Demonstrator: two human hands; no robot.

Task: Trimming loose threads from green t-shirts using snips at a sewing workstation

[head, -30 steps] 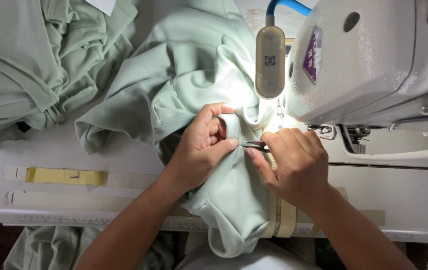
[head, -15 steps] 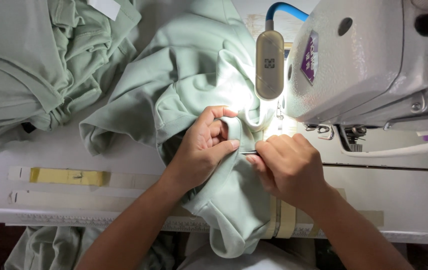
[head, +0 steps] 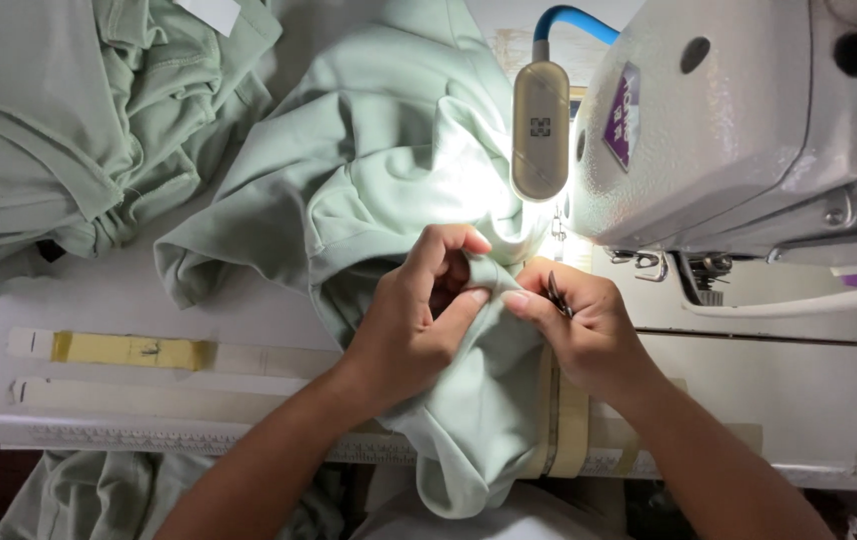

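- Head view: the left hand (head: 414, 325) is pinching a fold of the pale green garment (head: 389, 180), fingers curled tight on the cloth, just in front of the sewing machine (head: 749, 130).
- The right hand (head: 589, 330) is closing on the same fold, a small dark thread snip (head: 556, 295) tucked in its fingers.
- Progress looks like trimming at the seam; the garment isn't lying under the needle.
- Counting: two hands, one machine, one lamp (head: 541, 130), one heap of green garments (head: 59, 130) waiting left, two tape strips (head: 129, 350) on the table (head: 799, 400).

The sewing machine head (head: 749, 130) and its lamp (head: 541, 130) block the right and far side of the hands. Heaped pale green garments (head: 59, 130) crowd the far left, while bare tabletop (head: 239, 310) lies open at near left.
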